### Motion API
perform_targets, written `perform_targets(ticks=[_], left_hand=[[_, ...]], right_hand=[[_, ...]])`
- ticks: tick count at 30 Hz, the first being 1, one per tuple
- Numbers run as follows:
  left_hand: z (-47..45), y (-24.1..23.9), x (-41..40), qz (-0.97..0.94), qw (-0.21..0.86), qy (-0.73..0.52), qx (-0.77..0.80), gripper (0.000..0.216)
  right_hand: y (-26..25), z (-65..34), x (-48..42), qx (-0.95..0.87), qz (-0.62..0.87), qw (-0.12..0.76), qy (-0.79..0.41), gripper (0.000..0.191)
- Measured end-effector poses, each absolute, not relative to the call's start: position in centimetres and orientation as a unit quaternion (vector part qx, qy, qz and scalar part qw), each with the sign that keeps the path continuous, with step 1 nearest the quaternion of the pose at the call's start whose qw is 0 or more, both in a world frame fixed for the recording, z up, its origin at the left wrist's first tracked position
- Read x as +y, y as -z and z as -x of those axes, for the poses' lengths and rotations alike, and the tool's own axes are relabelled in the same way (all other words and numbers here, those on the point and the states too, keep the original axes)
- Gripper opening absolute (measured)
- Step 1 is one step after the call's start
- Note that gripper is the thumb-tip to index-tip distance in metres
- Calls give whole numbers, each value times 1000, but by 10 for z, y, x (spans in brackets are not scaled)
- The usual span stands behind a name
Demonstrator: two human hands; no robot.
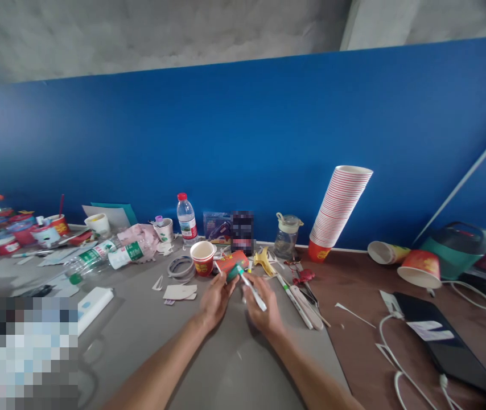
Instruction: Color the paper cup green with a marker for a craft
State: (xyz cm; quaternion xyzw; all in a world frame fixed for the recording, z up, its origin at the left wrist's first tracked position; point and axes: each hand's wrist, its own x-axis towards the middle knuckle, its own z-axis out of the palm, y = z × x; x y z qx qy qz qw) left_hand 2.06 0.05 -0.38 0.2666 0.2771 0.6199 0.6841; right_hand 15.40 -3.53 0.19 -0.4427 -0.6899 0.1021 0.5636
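The half-curled left hand (216,299) holds a red paper cup (228,261), right of a standing cup (204,264); the right hand (265,304) pinches a green-tipped marker (254,291). If the held cup rolls, the marker might slip.

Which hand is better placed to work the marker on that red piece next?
Probably the right hand: it holds the white marker, whose green end is at the red piece. The left hand has no pen and sits at the piece's near edge, seemingly steadying it.
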Motion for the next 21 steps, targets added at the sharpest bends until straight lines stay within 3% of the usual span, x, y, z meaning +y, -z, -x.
perform_targets(ticks=[4, 8, 14, 21], left_hand=[[-22, 6, 1, -289, 673, -615, 291, 13], [-25, 5, 0, -289, 676, -614, 288, 24], [-20, 6, -1, -300, 675, -603, 302, 14], [-24, 6, -2, -264, 692, -601, 299, 23]], right_hand=[[-2, -153, -36, -697, 422, 562, -140, 24], [2, -159, -31, -627, 453, 617, -143, 24], [-4, -147, -40, -669, 402, 572, -253, 23], [-2, -156, -34, -602, 427, 632, -236, 24]])
